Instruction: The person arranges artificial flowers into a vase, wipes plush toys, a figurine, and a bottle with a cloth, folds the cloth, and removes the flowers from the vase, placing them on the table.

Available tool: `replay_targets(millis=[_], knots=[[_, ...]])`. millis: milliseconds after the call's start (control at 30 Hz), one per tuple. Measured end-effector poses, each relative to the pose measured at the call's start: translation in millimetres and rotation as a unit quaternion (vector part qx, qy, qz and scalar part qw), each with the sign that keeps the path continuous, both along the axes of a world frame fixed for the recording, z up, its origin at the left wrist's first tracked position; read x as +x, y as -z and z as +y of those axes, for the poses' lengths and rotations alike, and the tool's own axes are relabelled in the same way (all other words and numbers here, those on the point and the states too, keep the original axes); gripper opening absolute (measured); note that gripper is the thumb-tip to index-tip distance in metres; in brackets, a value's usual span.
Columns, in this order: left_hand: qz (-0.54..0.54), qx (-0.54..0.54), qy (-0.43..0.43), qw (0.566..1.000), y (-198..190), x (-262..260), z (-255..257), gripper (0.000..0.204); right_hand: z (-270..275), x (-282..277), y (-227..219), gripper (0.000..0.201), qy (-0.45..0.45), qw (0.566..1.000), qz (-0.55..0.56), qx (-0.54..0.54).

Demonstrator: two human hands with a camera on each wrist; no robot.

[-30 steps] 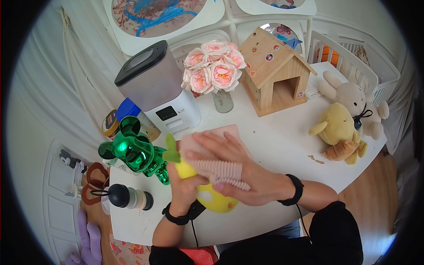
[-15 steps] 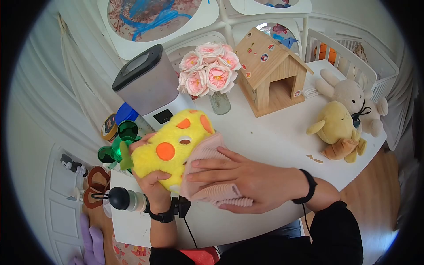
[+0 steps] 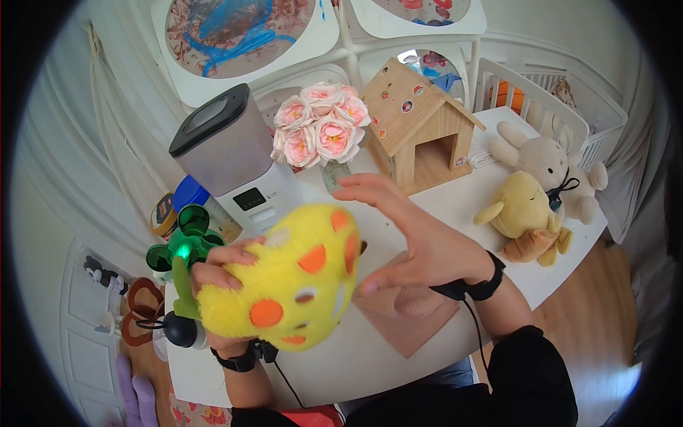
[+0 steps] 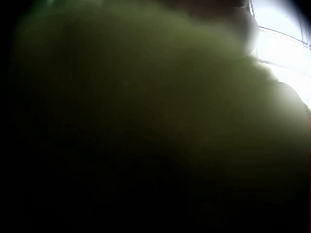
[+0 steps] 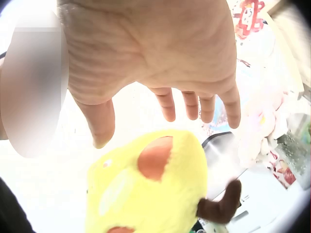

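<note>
My left hand (image 3: pixel 219 275) grips a fluffy yellow plush toy (image 3: pixel 284 285) with orange patches and a green leaf-like piece (image 3: pixel 186 295), holding it up over the table. The plush (image 4: pixel 160 73) fills most of the left wrist view as a dark blur. My right hand (image 3: pixel 430 249) is empty, its fingers spread and thumb apart, just right of the toy. Below it a pink ribbed cloth (image 3: pixel 409 331) lies flat on the table. In the right wrist view, a brown curled piece (image 5: pixel 221 204) juts from the toy's side.
Behind the toy stand a grey-and-white dispenser (image 3: pixel 242 160), pink flowers (image 3: pixel 320 128) in a glass vase and a wooden house (image 3: pixel 423 128). A shiny green figure (image 3: pixel 188 242) and a black-topped bottle (image 3: pixel 179 329) are at left. A rabbit plush (image 3: pixel 544 164) and yellow plush (image 3: pixel 523 203) sit at right.
My right hand pressed the cloth against the plush earlier; now the cloth lies on the table and that hand is empty. The left hand has turned the plush, its spotted face now toward the right.
</note>
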State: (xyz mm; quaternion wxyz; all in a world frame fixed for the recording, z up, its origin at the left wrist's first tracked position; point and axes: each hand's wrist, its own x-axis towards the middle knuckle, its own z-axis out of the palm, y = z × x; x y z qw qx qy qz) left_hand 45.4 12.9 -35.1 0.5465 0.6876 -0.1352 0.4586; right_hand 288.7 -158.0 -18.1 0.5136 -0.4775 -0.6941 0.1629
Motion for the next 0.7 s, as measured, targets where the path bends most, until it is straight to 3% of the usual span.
replay_targets(millis=[67, 100, 133, 200, 233, 267, 333, 367, 433, 467, 567, 700], knots=[[0.023, 0.0, 0.11, 0.994, 3, 3, 1, 0.05, 1, -5, 1, 0.095, -0.047, 0.999, 0.012, -0.02], [0.017, 0.01, 0.146, 0.989, 5, 10, -4, 0.049, 2, -7, 1, 0.096, -0.115, 0.99, 0.03, -0.081], [0.016, 0.011, 0.151, 0.988, 3, 16, -14, 0.049, 2, -3, 2, 0.096, -0.11, 0.99, 0.029, -0.081], [0.02, -0.052, 0.007, 0.998, -9, 18, -33, 0.034, 3, 4, 3, 0.094, -0.089, 0.993, 0.006, -0.081], [0.084, -0.111, -0.096, 0.986, -10, 13, -34, 0.064, 2, 7, 3, 0.087, -0.052, 0.997, 0.039, -0.045], [0.113, -0.141, -0.14, 0.974, -2, 8, -30, 0.088, 2, 8, 2, 0.087, -0.054, 0.997, 0.039, -0.043], [0.105, -0.156, -0.095, 0.978, 3, 19, -24, 0.091, 2, 8, 0, 0.076, 0.021, 0.971, 0.237, 0.01], [0.132, -0.161, -0.071, 0.975, 2, 21, -25, 0.091, 2, 7, -1, 0.076, 0.017, 0.971, 0.237, 0.01], [0.179, -0.189, -0.038, 0.965, 22, 16, -22, 0.091, 3, 6, -2, 0.056, 0.036, 0.951, 0.302, 0.056], [0.226, -0.217, -0.001, 0.95, 28, 14, -21, 0.091, 4, 5, -1, 0.056, 0.035, 0.951, 0.302, 0.056], [0.213, -0.223, 0.032, 0.951, 24, 22, -32, 0.087, 8, -1, 5, 0.046, 0.086, 0.949, 0.293, 0.08], [0.222, -0.247, 0.012, 0.943, 22, 22, -30, 0.078, 11, -2, 15, 0.037, 0.148, 0.961, 0.219, 0.086]])
